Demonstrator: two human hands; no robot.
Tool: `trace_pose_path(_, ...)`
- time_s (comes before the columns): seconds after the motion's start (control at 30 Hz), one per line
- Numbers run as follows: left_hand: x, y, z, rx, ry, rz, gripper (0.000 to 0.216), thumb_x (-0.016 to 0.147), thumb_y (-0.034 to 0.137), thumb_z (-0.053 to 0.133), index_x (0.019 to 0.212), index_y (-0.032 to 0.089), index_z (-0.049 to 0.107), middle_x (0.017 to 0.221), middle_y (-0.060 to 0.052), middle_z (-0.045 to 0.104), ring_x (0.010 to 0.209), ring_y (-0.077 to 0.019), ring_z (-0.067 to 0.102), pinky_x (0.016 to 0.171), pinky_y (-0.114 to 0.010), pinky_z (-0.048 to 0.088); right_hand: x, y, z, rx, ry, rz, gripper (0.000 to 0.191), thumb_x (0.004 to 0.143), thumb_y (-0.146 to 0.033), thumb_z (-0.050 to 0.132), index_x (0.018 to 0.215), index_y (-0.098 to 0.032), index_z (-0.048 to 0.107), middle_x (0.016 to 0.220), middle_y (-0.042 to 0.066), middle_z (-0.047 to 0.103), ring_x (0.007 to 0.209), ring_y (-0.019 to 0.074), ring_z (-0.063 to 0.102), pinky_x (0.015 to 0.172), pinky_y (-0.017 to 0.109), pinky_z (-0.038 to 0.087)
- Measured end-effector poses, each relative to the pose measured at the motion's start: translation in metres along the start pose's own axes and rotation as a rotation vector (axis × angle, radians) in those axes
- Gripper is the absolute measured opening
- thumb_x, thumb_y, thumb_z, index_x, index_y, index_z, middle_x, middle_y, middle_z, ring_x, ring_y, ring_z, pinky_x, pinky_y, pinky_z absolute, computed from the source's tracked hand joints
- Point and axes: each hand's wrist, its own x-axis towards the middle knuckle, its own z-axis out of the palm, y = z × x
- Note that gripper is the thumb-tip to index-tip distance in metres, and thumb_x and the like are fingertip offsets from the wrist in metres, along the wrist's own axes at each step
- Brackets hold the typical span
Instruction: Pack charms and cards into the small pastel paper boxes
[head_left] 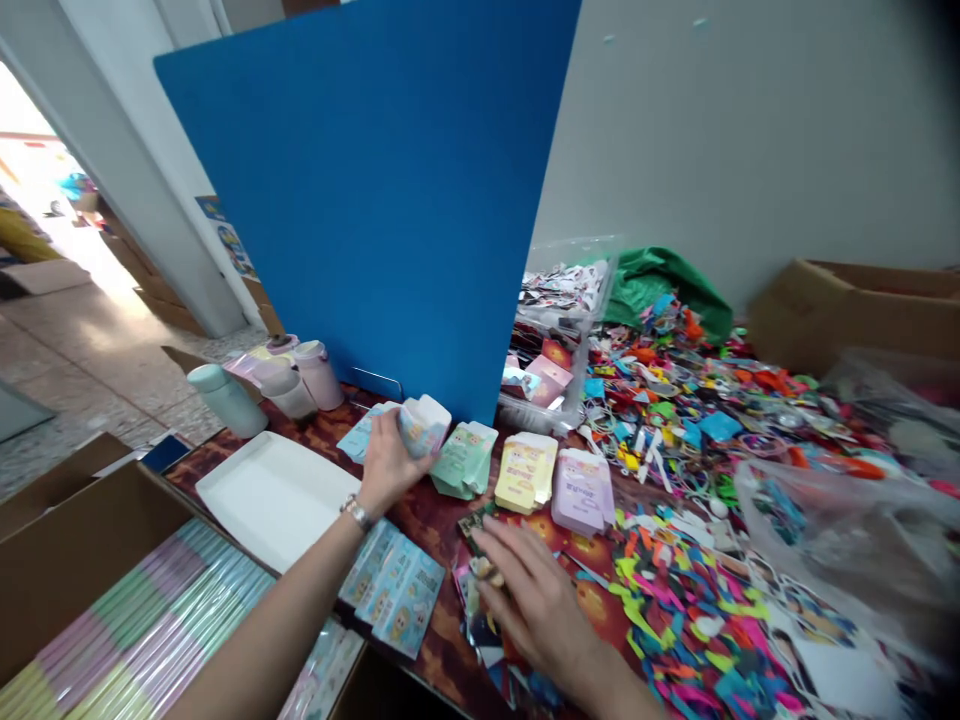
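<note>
My left hand (390, 462), with a bracelet at the wrist, is closed on a small printed carton (426, 424) in pale blue and pink. Beside it, under the fingers, lies a light blue carton (355, 441). A row runs to the right: green cartons (463, 460), yellow cartons (526, 472) and purple cartons (583, 490). My right hand (536, 600) is open, palm down with its fingers stretched, over dark shiny packets (480, 610); whether it touches them I cannot tell. Blue printed packs (397, 588) lie between my arms.
A white tray (277, 490) sits left of my forearm, with bottles (225, 398) behind it. A tall blue panel (375, 200) stands at the back. Loose colourful pieces (690, 620) cover the right side. A cardboard box (135, 500) holds wrapped pastel packs (150, 620).
</note>
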Motion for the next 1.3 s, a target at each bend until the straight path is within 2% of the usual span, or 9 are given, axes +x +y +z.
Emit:
trace_pose_path(0.17, -0.082, 0.061, 0.012, -0.218, -0.072, 0.105, 0.054, 0.077, 0.035, 0.063, 0.124, 0.019, 0.041, 0.100, -0.006, 0.066, 0.087, -0.0235, 0.069, 0.073, -0.034, 0.055, 0.027, -0.001, -0.011, -0.047, 0.212, 0.144, 0.043, 0.092, -0.020, 0.054, 0.134, -0.016, 0.051, 0.145, 0.019, 0.042, 0.134, 0.0317, 0.041, 0.105, 0.051, 0.043)
trace_pose_path(0.33, -0.116, 0.077, 0.015, -0.353, -0.067, 0.388, 0.070, 0.077, 0.017, 0.060, 0.139, 0.024, 0.029, 0.123, -0.010, 0.059, 0.105, -0.0223, 0.064, 0.084, -0.033, 0.054, 0.010, -0.001, -0.024, 0.226, 0.128, 0.265, 0.026, 0.094, -0.022, 0.051, 0.117, -0.019, 0.064, 0.150, 0.016, 0.036, 0.135, 0.0298, 0.041, 0.105, 0.044, 0.043)
trace_pose_path(0.4, -0.119, 0.077, 0.016, -0.335, -0.079, 0.496, 0.058, 0.080, 0.020, 0.062, 0.131, 0.025, 0.036, 0.122, -0.010, 0.057, 0.108, -0.0229, 0.062, 0.086, -0.034, 0.054, 0.004, -0.003, -0.030, 0.426, 0.114, 0.365, 0.027, 0.095, -0.026, 0.049, 0.118, -0.023, 0.063, 0.145, 0.012, 0.044, 0.130, 0.0258, 0.047, 0.104, 0.039, 0.044)
trace_pose_path(0.5, -0.122, 0.077, 0.017, -0.244, -0.083, 0.568, 0.048, 0.083, 0.030, 0.063, 0.124, 0.023, 0.039, 0.122, -0.014, 0.056, 0.108, -0.0265, 0.060, 0.085, -0.039, 0.055, 0.003, -0.003, -0.035, 0.727, 0.240, 0.636, 0.034, 0.098, -0.034, 0.043, 0.129, -0.025, 0.053, 0.125, 0.008, 0.061, 0.113, 0.0204, 0.060, 0.094, 0.034, 0.050)
trace_pose_path(0.6, -0.128, 0.078, 0.019, -0.180, -0.100, 0.598, 0.051, 0.085, 0.034, 0.062, 0.127, 0.022, 0.037, 0.124, -0.016, 0.054, 0.109, -0.0281, 0.059, 0.085, -0.042, 0.055, 0.008, 0.000, -0.035, 0.970, 0.267, 0.799, 0.028, 0.096, -0.039, 0.047, 0.113, -0.021, 0.062, 0.108, 0.005, 0.069, 0.097, 0.0187, 0.065, 0.084, 0.030, 0.053)
trace_pose_path(0.73, -0.135, 0.082, 0.022, -0.209, -0.133, 0.557, 0.067, 0.085, 0.034, 0.061, 0.139, 0.020, 0.025, 0.126, -0.016, 0.055, 0.105, -0.0262, 0.062, 0.084, -0.040, 0.055, 0.010, 0.005, -0.036, 1.048, 0.149, 0.838, 0.020, 0.088, -0.035, 0.059, 0.097, -0.018, 0.066, 0.092, 0.003, 0.070, 0.085, 0.0177, 0.065, 0.076, 0.028, 0.052)
trace_pose_path(0.93, -0.142, 0.090, 0.024, -0.128, -0.213, 0.479, 0.093, 0.085, 0.038, 0.060, 0.151, 0.013, 0.001, 0.124, -0.019, 0.055, 0.109, -0.0298, 0.059, 0.087, -0.041, 0.052, 0.005, -0.004, -0.047, 0.565, 0.130, 0.727, 0.011, 0.083, -0.019, 0.058, 0.090, -0.021, 0.067, 0.091, 0.003, 0.068, 0.087, 0.0181, 0.065, 0.077, 0.029, 0.052)
trace_pose_path(1.07, -0.142, 0.092, 0.019, -0.001, -0.188, 0.496, 0.099, 0.084, 0.034, 0.058, 0.150, 0.007, -0.010, 0.115, -0.019, 0.056, 0.102, -0.0303, 0.058, 0.082, -0.040, 0.053, -0.001, -0.015, -0.047, 0.401, 0.144, 0.588, 0.017, 0.091, -0.023, 0.054, 0.100, -0.022, 0.068, 0.095, 0.003, 0.071, 0.089, 0.0183, 0.067, 0.079, 0.029, 0.054)
trace_pose_path(1.3, -0.144, 0.096, 0.017, 0.059, -0.198, 0.504, 0.094, 0.084, 0.026, 0.051, 0.149, 0.004, -0.013, 0.109, -0.019, 0.056, 0.094, -0.0289, 0.059, 0.074, -0.038, 0.054, -0.017, -0.029, -0.024, 0.344, 0.237, 0.448, 0.040, 0.096, -0.017, 0.042, 0.134, -0.023, 0.053, 0.127, 0.007, 0.064, 0.117, 0.0205, 0.060, 0.101, 0.038, 0.049)
